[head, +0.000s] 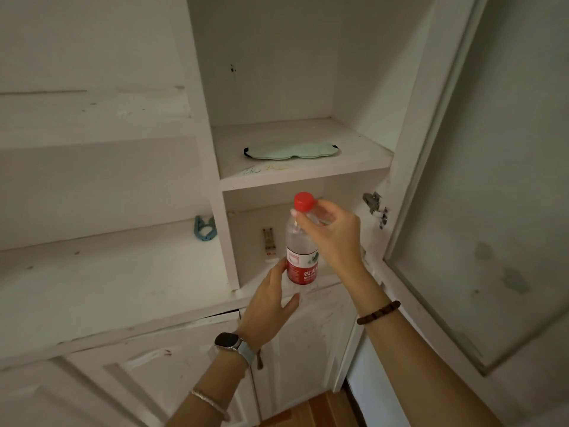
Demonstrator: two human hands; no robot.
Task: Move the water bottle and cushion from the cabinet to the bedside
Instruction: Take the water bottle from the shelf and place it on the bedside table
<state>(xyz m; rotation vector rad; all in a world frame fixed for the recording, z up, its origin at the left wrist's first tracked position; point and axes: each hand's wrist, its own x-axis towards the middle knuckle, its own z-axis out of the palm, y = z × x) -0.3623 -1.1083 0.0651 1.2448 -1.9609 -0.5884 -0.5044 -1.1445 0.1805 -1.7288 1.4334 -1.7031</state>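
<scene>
Left hand (271, 300) open-fingered against water bottle (301, 257), right hand (335, 238) fingers (329, 209) tight round its neck

A white cabinet (304, 180) stands open, its door (492, 180) swung out to the right. The person's right grip (334, 235) pinches the neck of an upright water bottle (301, 266) just under its red cap (304, 201), at the front of the lower compartment. The left grip (271, 300), fingers straight, touches the bottle's red label. On the shelf above lies a pale green cushion (291, 149) shaped like an eye mask.
</scene>
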